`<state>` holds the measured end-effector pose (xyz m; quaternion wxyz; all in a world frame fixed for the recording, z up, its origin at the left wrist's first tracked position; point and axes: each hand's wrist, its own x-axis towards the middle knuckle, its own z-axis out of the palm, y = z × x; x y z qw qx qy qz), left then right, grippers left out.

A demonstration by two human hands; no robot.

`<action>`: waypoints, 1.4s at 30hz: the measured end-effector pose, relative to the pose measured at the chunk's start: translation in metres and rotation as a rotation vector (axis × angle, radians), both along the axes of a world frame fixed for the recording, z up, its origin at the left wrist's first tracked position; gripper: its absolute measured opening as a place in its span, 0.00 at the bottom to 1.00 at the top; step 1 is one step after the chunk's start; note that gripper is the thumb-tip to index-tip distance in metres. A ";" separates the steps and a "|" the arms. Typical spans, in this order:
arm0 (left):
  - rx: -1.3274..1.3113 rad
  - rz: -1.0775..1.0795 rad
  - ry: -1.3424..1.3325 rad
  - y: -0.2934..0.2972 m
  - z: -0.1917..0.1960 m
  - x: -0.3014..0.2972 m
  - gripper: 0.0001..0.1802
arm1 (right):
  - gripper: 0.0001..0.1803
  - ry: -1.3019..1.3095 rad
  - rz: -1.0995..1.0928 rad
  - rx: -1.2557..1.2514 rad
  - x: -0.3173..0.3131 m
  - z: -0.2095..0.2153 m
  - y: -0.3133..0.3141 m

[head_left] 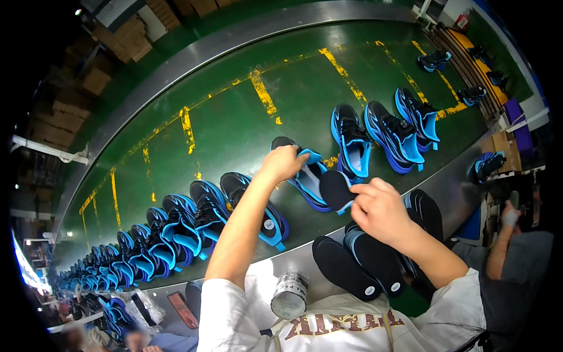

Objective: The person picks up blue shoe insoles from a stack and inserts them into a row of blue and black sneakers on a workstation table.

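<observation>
- Pinching one rim of the black insole (335, 190) between thumb and fingers: right hand (378, 208). Left hand (284, 161) clamped over the front of the black-and-blue shoe (305, 186), near the tongue. Hands apart, but near each other.
- Shoe sits on the green counter (229, 135), opening toward the person. Insole is at its heel end, overlapping the opening; can't tell if its far end is inside.
- Insole: should be light, thin, bendy. Likely folds if pushed from too far back, so grip the rim near the heel and guide it flat.
- Shoe: probably light too, upper soft, sole stiffer. Brace at the front or sole; the collar would likely cave under a squeeze. Nothing looks fragile or slippery.
- Spare insoles (341, 267) lie by the lap, below the right forearm; similar feel expected.
- Further out: three shoes (387, 138) past the right hand, a long row of shoes (205, 208) to the left.
</observation>
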<state>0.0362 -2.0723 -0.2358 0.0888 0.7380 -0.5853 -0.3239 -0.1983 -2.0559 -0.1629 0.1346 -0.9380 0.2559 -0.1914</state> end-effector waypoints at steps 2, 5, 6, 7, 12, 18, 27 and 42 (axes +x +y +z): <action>-0.004 0.051 0.148 0.007 -0.009 0.008 0.26 | 0.04 0.089 0.056 -0.034 0.011 -0.018 0.000; -0.090 0.205 0.343 0.018 -0.032 0.011 0.30 | 0.05 0.187 0.093 -0.042 0.027 -0.058 -0.005; -0.067 0.262 0.392 0.019 -0.033 0.006 0.31 | 0.05 0.211 0.068 -0.032 0.031 -0.073 -0.007; -0.043 0.318 0.441 0.020 -0.034 0.002 0.32 | 0.06 0.234 0.043 -0.023 0.035 -0.089 -0.009; -0.154 0.436 0.605 0.021 -0.058 -0.004 0.30 | 0.10 0.356 -0.082 0.148 0.066 -0.130 -0.011; -0.436 0.552 0.652 0.033 -0.061 -0.014 0.26 | 0.21 0.518 -0.057 0.135 0.056 -0.073 -0.010; -0.277 0.545 0.614 0.038 -0.048 -0.006 0.28 | 0.10 0.623 0.264 0.238 0.066 -0.102 -0.036; -0.213 0.483 0.595 0.035 -0.057 0.002 0.25 | 0.16 1.147 0.309 0.056 0.108 -0.147 -0.044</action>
